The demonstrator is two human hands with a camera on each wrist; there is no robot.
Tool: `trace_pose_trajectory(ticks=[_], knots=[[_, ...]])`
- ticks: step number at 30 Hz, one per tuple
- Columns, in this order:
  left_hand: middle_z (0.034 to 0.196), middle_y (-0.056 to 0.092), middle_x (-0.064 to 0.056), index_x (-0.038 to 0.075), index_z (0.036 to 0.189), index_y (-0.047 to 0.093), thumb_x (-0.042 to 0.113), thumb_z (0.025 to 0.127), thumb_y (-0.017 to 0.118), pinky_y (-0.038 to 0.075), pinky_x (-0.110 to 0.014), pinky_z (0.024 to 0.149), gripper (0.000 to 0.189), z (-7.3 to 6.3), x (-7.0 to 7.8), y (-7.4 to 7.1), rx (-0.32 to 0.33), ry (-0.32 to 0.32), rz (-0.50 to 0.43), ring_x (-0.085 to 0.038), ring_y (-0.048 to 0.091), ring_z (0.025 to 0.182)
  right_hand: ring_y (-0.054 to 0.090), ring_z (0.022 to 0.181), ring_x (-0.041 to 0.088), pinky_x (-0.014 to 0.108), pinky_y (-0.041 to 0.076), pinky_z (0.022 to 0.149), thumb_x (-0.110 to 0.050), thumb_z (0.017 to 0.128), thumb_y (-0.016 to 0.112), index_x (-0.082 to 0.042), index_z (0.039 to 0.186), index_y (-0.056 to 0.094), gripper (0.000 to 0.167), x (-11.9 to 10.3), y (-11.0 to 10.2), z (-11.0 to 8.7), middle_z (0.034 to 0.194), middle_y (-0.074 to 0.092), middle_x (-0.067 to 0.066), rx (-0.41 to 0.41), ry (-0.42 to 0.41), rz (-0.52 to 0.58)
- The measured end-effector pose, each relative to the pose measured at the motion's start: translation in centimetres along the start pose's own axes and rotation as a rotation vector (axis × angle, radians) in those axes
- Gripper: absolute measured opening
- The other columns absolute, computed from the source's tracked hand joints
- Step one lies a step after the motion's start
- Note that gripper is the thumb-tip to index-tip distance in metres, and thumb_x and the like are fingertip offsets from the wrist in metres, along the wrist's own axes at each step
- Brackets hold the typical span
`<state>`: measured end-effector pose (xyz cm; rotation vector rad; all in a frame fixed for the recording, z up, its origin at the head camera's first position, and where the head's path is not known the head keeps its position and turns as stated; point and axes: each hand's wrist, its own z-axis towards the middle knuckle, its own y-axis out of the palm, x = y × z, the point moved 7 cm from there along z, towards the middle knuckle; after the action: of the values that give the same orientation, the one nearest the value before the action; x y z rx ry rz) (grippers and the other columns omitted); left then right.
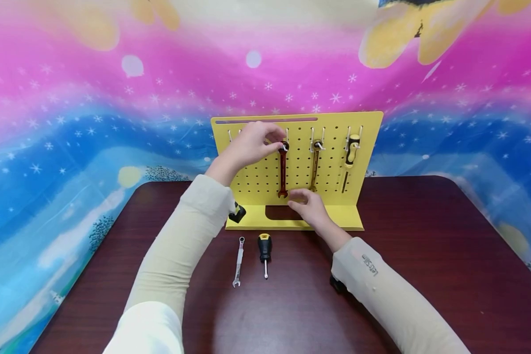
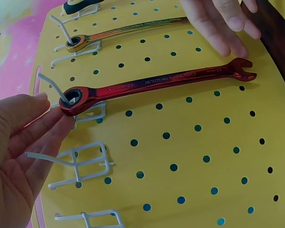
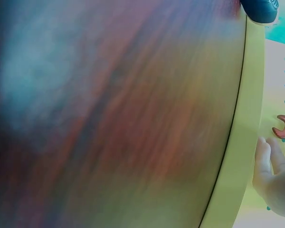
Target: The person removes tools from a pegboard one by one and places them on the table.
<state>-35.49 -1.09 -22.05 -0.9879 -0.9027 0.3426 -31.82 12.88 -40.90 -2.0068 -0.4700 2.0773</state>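
A red combination wrench (image 2: 152, 84) hangs by its ring end on a white hook (image 2: 54, 87) of the yellow pegboard (image 1: 256, 182). My left hand (image 1: 254, 142) is at that ring end. In the left wrist view its fingertips (image 2: 61, 118) are at the ring's edge, and the thumb stands apart from the wrench. Close to the wrench's lower, open-jawed end is my right hand (image 1: 309, 206), fingers loosely bent and holding nothing. A gold wrench (image 1: 315, 164) hangs to the right, then a yellow-black screwdriver (image 1: 351, 152).
On the dark wooden table (image 1: 425, 246), in front of the board, lie a silver wrench (image 1: 239, 260) and a black-yellow screwdriver (image 1: 265, 253). Further white hooks (image 2: 80, 164) sit on the board left of the red wrench. A colourful cloth (image 1: 93, 98) hangs behind.
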Motion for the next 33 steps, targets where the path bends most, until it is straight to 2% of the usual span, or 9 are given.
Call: trace_pose_trajectory(ticks=[6, 16, 23, 29, 33], knots=[[0.118, 0.07, -0.006, 0.008, 0.124, 0.067, 0.015, 0.098, 0.063, 0.053, -0.028, 0.097, 0.027, 0.3, 0.4, 0.4, 0.015, 0.025, 0.028, -0.015, 0.065, 0.107, 0.059, 0.12, 0.038, 0.047, 0.052, 0.101, -0.01, 0.097, 0.062, -0.001, 0.137, 0.055, 0.041, 0.1, -0.2, 0.1, 0.136, 0.06, 0.021, 0.004, 0.001, 0.019], [0.118, 0.07, -0.008, 0.006, 0.119, 0.069, 0.003, 0.095, 0.063, 0.054, -0.025, 0.095, 0.024, -0.1, 0.2, 0.2, 0.075, 0.023, 0.017, -0.016, 0.066, 0.105, 0.061, 0.114, 0.033, 0.047, 0.055, 0.096, -0.011, 0.097, 0.062, -0.004, 0.137, 0.056, 0.041, -0.4, 0.9, 0.3, 0.134, 0.061, 0.02, -0.072, 0.011, 0.065], [0.114, 0.072, -0.006, 0.008, 0.116, 0.071, 0.005, 0.095, 0.064, 0.055, -0.023, 0.093, 0.022, 0.0, 0.3, 0.3, 0.116, 0.017, 0.061, -0.015, 0.067, 0.102, 0.062, 0.11, 0.031, 0.048, 0.056, 0.094, -0.011, 0.096, 0.063, 0.0, 0.134, 0.058, 0.04, -0.6, 1.4, 0.1, 0.128, 0.063, 0.023, -0.101, -0.021, 0.057], [0.112, 0.073, -0.005, 0.009, 0.114, 0.072, 0.004, 0.094, 0.064, 0.055, -0.023, 0.091, 0.021, -0.1, 0.3, 0.2, 0.161, 0.032, 0.085, -0.015, 0.068, 0.1, 0.068, 0.097, 0.024, 0.047, 0.058, 0.088, -0.007, 0.095, 0.065, 0.005, 0.126, 0.062, 0.034, -0.6, 1.6, 0.1, 0.121, 0.066, 0.025, -0.092, -0.034, 0.049], [0.113, 0.073, -0.006, 0.008, 0.114, 0.071, 0.002, 0.094, 0.063, 0.056, -0.023, 0.09, 0.022, -0.1, 0.2, 0.3, 0.168, 0.035, 0.083, -0.015, 0.068, 0.1, 0.069, 0.088, 0.019, 0.047, 0.059, 0.085, -0.004, 0.093, 0.066, 0.008, 0.119, 0.065, 0.029, -0.8, 1.5, -0.1, 0.114, 0.069, 0.026, -0.079, -0.064, 0.03]])
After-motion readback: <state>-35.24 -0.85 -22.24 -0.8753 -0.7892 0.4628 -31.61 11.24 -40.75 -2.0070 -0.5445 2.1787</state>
